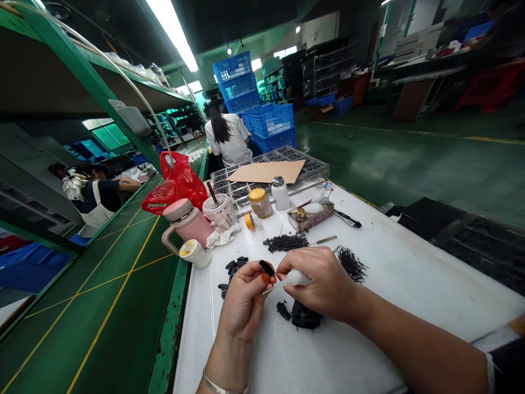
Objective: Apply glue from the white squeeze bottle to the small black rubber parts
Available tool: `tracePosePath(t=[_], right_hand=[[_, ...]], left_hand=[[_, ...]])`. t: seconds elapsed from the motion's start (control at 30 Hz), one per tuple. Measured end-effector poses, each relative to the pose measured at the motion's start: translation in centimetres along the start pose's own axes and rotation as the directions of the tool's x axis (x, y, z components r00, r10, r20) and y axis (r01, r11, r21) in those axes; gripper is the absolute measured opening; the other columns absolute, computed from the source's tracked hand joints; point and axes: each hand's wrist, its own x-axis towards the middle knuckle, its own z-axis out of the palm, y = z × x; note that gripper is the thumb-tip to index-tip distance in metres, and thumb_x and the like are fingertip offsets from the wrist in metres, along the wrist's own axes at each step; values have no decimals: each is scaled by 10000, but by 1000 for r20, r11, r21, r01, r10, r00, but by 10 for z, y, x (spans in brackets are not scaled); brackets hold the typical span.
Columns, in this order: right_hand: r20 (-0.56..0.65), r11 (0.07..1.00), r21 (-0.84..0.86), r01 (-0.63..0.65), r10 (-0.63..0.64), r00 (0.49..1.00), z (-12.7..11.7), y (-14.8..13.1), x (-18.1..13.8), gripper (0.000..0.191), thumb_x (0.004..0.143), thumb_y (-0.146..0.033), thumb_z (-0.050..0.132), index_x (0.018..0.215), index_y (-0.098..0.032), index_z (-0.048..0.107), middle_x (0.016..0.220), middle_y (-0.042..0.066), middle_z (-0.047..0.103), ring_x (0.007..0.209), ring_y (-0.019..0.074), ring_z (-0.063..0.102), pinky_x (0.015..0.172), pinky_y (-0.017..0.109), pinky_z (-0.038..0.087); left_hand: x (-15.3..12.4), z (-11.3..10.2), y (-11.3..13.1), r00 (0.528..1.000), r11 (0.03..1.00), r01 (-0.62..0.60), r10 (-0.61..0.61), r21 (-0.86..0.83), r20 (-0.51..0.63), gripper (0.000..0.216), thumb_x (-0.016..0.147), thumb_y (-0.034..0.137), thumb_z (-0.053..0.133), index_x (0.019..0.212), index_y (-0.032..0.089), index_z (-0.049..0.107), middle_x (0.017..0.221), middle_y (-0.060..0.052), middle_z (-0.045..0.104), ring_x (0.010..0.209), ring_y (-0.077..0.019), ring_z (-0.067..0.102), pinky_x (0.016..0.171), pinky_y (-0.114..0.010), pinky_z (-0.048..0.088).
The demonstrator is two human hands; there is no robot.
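Note:
A small black plastic part (267, 267) is pinched between the thumb and fingers of my left hand (243, 301). My right hand (326, 279) is closed around a small white squeeze bottle (296, 278), its nozzle pointing left towards the black part. Whether the right fingertips touch the part I cannot tell. Below my hands lie a larger black piece (305, 316) and a smaller black piece (283, 310). Several black parts (235, 266) are left of my left hand. Beyond my hands is a pile of tiny black pieces (285, 242), and thin black pins (351, 264) lie to the right.
On the white table (410, 262) stand a pink thermos mug (191, 221), a white tub (195, 253), a yellow-lidded jar (260, 203), a white pump bottle (280, 193) and a small box (314, 216). Cardboard (266, 171) covers trays behind. A green conveyor (118, 284) runs left; two people sit along it.

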Motion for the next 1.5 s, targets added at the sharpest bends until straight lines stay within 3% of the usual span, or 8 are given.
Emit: tracePosePath(t=[0.27,0.47,0.63,0.8,0.9,1.07,1.33,1.5], right_hand=[[32,1000,-14,9,-8,999,8,5,-2,105,680,-87,545,731,-176,565,675,12,649,598,135,578,583,243,407],[83,992,64,-108,103,991,4,7,2,120,736,-73,553,758,-182,600,703,1,662,638,124,596,593,222,408],[93,953,113,-282,272,958,-5,7,7,125,820,-267,616,730,-182,600,659,-3,637,575,117,572,538,217,413],[165,785,341,-516,491,855,-11,15,7,321,901,-445,477,1103,-196,500,798,29,661,520,127,596,411,212,434],[161,794,287,-536,512,844,-16,21,9,441,933,-443,408,1302,-202,397,808,34,665,482,119,567,487,251,487],[171,806,285,-519,490,855,-27,24,14,329,919,-406,457,1175,-204,489,892,51,668,722,163,634,571,248,504],[-37,781,394,-485,540,841,-34,16,15,313,660,-419,772,772,-177,609,771,39,660,674,174,610,541,245,478],[-83,811,416,-412,485,871,-26,13,12,304,725,-479,705,775,-184,651,759,42,640,680,170,583,550,244,460]], left_hand=[[0,2,0,999,998,-16,19,55,-48,257,587,122,810,812,130,685,740,-25,678,646,-95,630,595,-152,508],[-1,1,2,995,1000,-19,19,0,-95,286,560,87,811,789,121,642,735,-22,673,646,-91,628,607,-156,506],[-3,-3,8,995,992,-73,79,102,-56,236,686,192,763,846,143,595,869,-68,697,759,-156,663,624,-211,516],[-2,-7,10,985,953,-140,161,270,-58,218,713,227,743,861,142,609,908,-93,705,793,-163,660,650,-214,500],[-1,-8,10,976,917,-175,210,359,-62,212,706,235,742,858,135,633,891,-96,703,804,-173,653,650,-221,499],[1,-5,11,952,830,-214,296,515,-82,235,688,222,742,881,139,637,851,-74,685,770,-163,626,652,-235,510],[-2,-4,9,929,762,-244,361,599,-81,398,703,209,723,1080,198,595,887,-75,700,771,-162,639,684,-238,511],[-4,-3,7,920,728,-271,388,630,-53,400,702,198,724,1084,211,604,848,-57,700,711,-150,640,653,-213,496]])
